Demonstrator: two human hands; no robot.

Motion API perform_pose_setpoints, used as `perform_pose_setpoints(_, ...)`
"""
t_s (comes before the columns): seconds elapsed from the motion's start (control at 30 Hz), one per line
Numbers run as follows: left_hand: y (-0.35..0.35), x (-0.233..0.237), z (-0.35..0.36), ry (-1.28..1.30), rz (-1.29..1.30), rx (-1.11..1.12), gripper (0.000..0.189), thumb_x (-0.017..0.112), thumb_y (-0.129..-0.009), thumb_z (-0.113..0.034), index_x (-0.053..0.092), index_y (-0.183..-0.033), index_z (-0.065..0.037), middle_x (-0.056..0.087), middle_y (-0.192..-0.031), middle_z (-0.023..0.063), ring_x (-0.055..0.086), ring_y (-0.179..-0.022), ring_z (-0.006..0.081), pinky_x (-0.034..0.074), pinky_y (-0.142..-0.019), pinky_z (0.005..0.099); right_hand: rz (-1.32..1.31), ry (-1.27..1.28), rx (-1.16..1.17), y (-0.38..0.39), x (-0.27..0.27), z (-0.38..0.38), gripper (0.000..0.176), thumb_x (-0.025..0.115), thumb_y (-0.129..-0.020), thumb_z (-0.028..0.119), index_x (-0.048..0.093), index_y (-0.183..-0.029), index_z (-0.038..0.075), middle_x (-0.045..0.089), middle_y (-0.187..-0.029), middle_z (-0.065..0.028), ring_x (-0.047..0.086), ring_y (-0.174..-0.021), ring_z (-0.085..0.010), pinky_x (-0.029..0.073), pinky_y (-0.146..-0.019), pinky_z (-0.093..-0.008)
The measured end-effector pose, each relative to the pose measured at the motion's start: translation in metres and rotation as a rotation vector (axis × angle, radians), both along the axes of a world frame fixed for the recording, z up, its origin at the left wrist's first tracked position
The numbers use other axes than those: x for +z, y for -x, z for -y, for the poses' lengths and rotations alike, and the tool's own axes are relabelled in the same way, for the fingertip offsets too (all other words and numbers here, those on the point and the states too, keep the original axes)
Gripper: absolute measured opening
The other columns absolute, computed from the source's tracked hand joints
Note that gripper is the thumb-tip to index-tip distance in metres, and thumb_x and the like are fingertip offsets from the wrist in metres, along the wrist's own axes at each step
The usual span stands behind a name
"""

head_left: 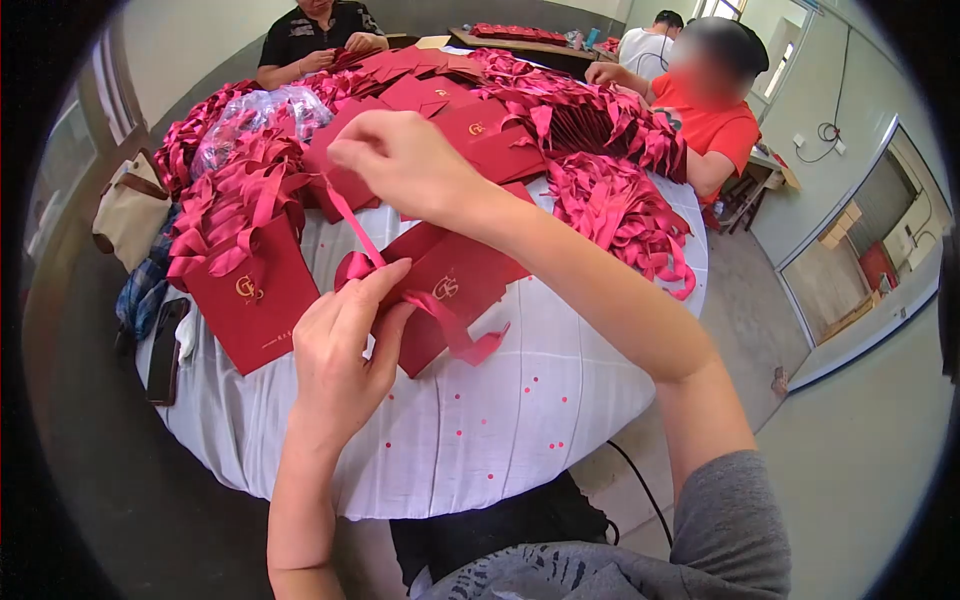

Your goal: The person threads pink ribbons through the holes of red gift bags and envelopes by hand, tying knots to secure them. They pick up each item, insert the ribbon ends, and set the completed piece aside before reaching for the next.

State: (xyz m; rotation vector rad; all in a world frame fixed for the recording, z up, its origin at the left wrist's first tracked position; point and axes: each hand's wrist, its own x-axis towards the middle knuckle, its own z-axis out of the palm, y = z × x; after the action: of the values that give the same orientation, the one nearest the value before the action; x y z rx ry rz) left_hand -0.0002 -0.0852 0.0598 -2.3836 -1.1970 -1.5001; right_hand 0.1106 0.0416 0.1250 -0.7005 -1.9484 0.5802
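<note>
A dark red paper bag (425, 335) with a gold emblem lies tilted on the white cloth in front of me. My left hand (345, 335) is closed at its near left edge, thumb and forefinger pinching the pink ribbon (358, 232) where it meets the bag. From there one length of ribbon stretches up to my right hand (405, 165), whose fingers are closed at its upper end. A loose ribbon tail (465, 340) hangs over the bag's front. Further left lies a stack of ribboned red bags (245, 300).
Piles of ribboned bags (600, 120) and loose ribbons (625, 220) cover the far table. Clear plastic wrap (262, 122) rests at left, above a phone (166, 355) by the edge. Small red dots are scattered on the cloth (590, 400). Other people sit around the table.
</note>
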Motion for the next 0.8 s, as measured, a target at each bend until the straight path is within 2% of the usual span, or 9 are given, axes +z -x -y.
perform_pose_setpoints(0.03,0.002,-0.002,0.000,0.022,0.015,0.024,0.037,0.067,-0.075,0.006,0.062,-0.111,-0.002,0.065,-0.085,0.0075,0.056,-0.060,0.0121,0.041,-0.049,0.0238,-0.079,0.038,0.043,-0.010,0.003,0.013,0.018,0.065,-0.081,0.016,0.065,-0.082,-0.002,0.062,-0.073,-0.0146,0.061,-0.065,-0.0210,0.047,-0.060,-0.0310)
perform_pose_setpoints(0.1,0.003,-0.001,-0.002,0.044,0.063,0.046,0.036,0.068,-0.075,0.004,0.061,-0.109,-0.002,0.064,-0.082,0.0078,0.055,-0.058,0.0154,0.042,-0.050,0.0267,-0.226,-0.056,0.092,-0.024,-0.001,0.036,0.022,0.067,-0.081,0.020,0.060,-0.082,-0.001,0.059,-0.073,-0.0126,0.058,-0.064,-0.0224,0.046,-0.058,-0.0317)
perform_pose_setpoints(0.17,0.006,-0.002,-0.004,0.084,0.107,0.047,0.032,0.068,-0.075,0.001,0.061,-0.106,-0.003,0.064,-0.080,0.0083,0.054,-0.056,0.0187,0.042,-0.050,0.0292,0.008,-0.131,0.059,-0.048,-0.009,0.064,0.024,0.071,-0.080,0.015,0.057,-0.091,-0.001,0.058,-0.080,-0.0037,0.054,-0.071,-0.0090,0.045,-0.060,-0.0247)
perform_pose_setpoints(0.23,0.005,-0.001,-0.004,0.088,0.129,0.050,0.024,0.067,-0.077,0.000,0.061,-0.101,-0.002,0.064,-0.079,0.0091,0.055,-0.055,0.0186,0.042,-0.049,0.0287,0.144,-0.347,0.031,-0.056,-0.022,0.080,0.034,0.078,-0.070,0.015,0.054,-0.090,0.001,0.055,-0.076,-0.0072,0.055,-0.067,-0.0166,0.046,-0.060,-0.0270)
perform_pose_setpoints(0.33,0.001,-0.005,-0.007,0.103,0.185,0.052,0.020,0.066,-0.079,-0.001,0.060,-0.098,-0.001,0.064,-0.078,0.0097,0.056,-0.055,0.0185,0.043,-0.049,0.0289,0.258,-0.406,-0.062,-0.060,-0.053,0.084,0.028,0.073,-0.073,0.013,0.056,-0.092,0.002,0.059,-0.079,-0.0105,0.060,-0.070,-0.0219,0.048,-0.061,-0.0321)
perform_pose_setpoints(0.4,-0.001,-0.003,-0.007,0.098,0.172,0.062,0.018,0.066,-0.080,-0.002,0.060,-0.097,0.000,0.063,-0.075,0.0098,0.056,-0.055,0.0186,0.043,-0.050,0.0288,0.260,-0.396,-0.078,-0.065,-0.061,0.081,0.020,0.068,-0.077,0.008,0.058,-0.093,0.002,0.062,-0.080,-0.0109,0.062,-0.070,-0.0229,0.049,-0.060,-0.0312)
perform_pose_setpoints(0.47,0.000,-0.002,-0.006,0.149,0.151,0.074,0.017,0.065,-0.081,-0.001,0.059,-0.097,-0.001,0.062,-0.075,0.0090,0.057,-0.058,0.0196,0.043,-0.050,0.0289,0.158,-0.279,-0.003,-0.071,-0.064,0.077,0.013,0.063,-0.082,0.003,0.061,-0.095,0.001,0.064,-0.082,-0.0107,0.064,-0.069,-0.0200,0.049,-0.058,-0.0282)
perform_pose_setpoints(0.57,0.000,-0.004,-0.010,0.101,0.156,0.053,0.015,0.064,-0.081,-0.001,0.059,-0.095,-0.001,0.061,-0.074,0.0081,0.055,-0.060,0.0204,0.043,-0.052,0.0297,0.092,0.371,0.126,-0.094,-0.038,0.079,0.013,0.057,-0.088,0.002,0.062,-0.099,-0.002,0.067,-0.083,-0.0070,0.064,-0.071,-0.0091,0.051,-0.061,-0.0223)
perform_pose_setpoints(0.8,-0.002,0.006,-0.011,0.097,0.115,0.076,0.004,0.066,-0.081,-0.005,0.063,-0.083,-0.004,0.057,-0.070,0.0045,0.045,-0.061,0.0180,0.033,-0.060,0.0311,-0.217,0.517,0.136,-0.158,-0.034,0.041,0.011,0.058,-0.087,0.002,0.063,-0.097,-0.002,0.067,-0.080,-0.0103,0.062,-0.062,-0.0104,0.050,-0.058,-0.0209)
